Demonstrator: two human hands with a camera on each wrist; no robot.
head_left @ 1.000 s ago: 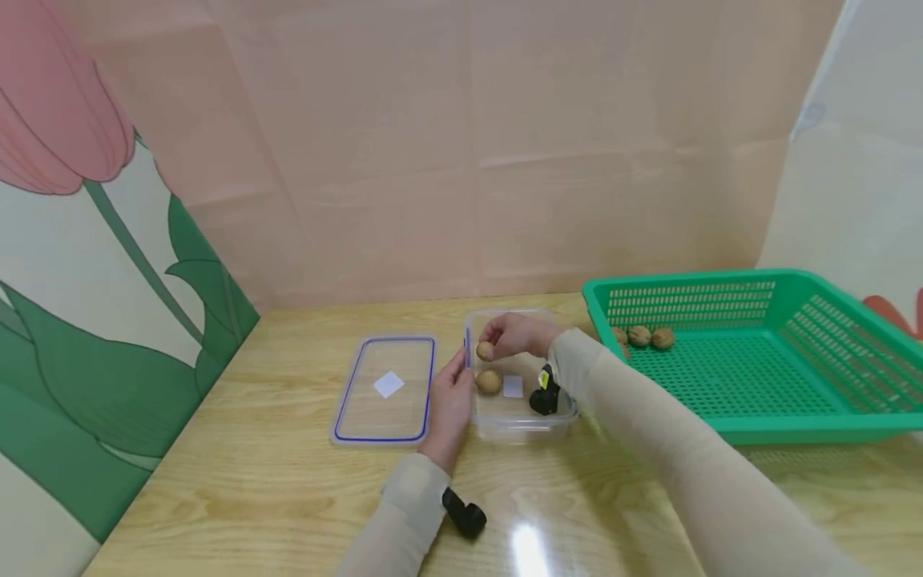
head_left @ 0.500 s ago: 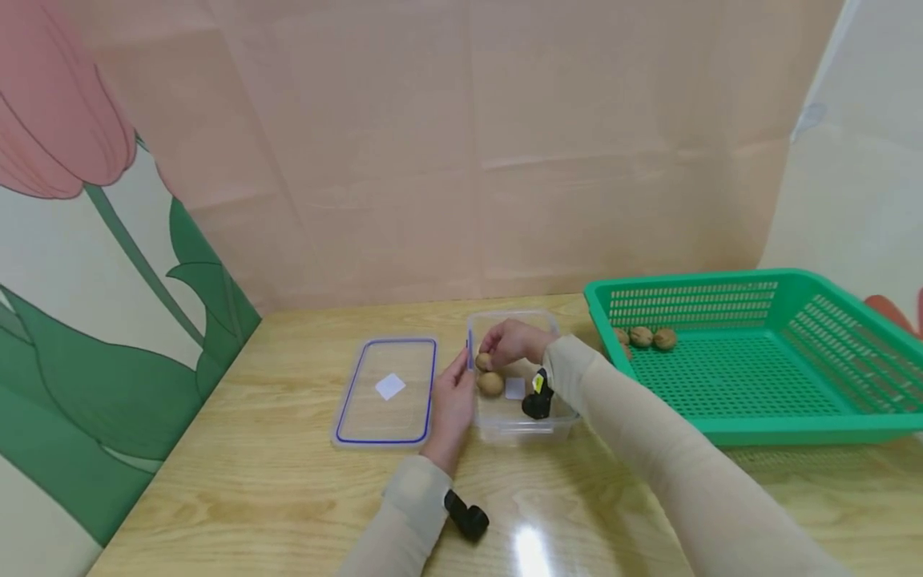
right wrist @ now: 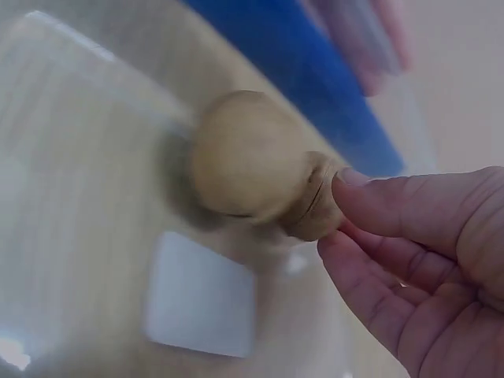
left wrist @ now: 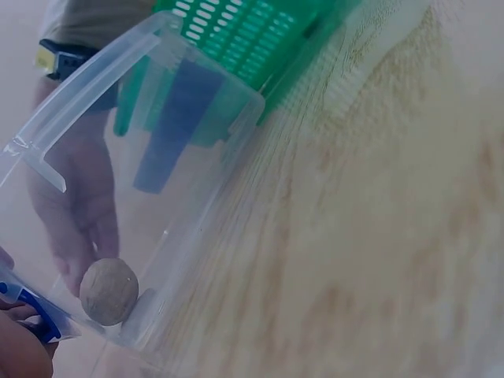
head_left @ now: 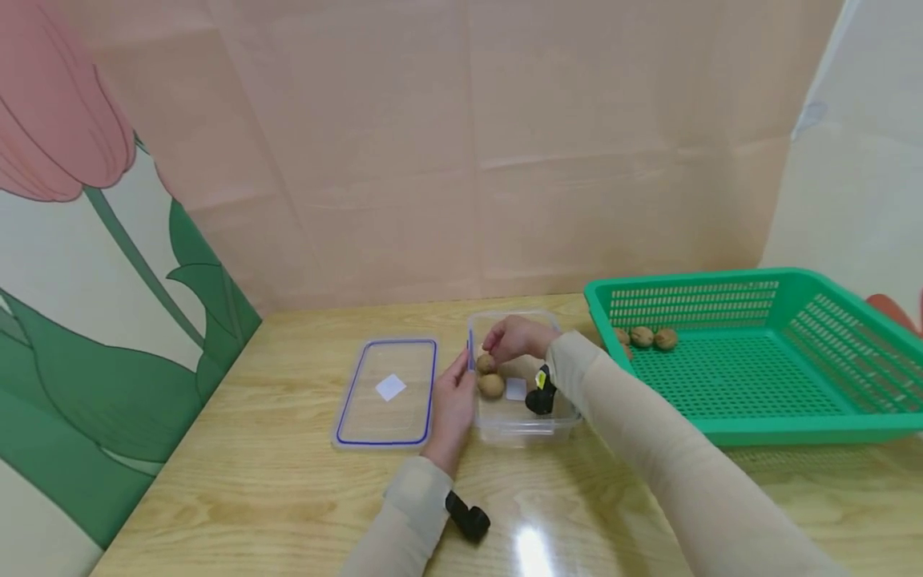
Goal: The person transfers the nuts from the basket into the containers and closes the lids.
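Note:
A clear plastic food container [head_left: 530,429] with blue-edged side flaps stands mid-table. My left hand [head_left: 450,409] holds its left side, fingers at the blue flap [right wrist: 315,87]. Two walnuts lie inside along that side: a nearer one [head_left: 491,386] and a farther one [head_left: 486,364], touching or nearly so. My right hand [head_left: 517,337] is inside the container, just above the farther walnut. In the right wrist view, its thumb and fingertips [right wrist: 350,256] are at that walnut's edge, slightly parted. The left wrist view shows a walnut [left wrist: 109,291] through the clear wall.
Left of the container lies its clear lid [head_left: 385,409] with a blue seal and a white label. A green plastic basket [head_left: 721,429] stands at right, with several walnuts [head_left: 665,339] in its left corner. A white square [head_left: 515,389] shows at the container's bottom.
The right hand has lowered a walnut behind the nearer one, and its fingers have loosened and lifted slightly. The left hand stays at the container's side.

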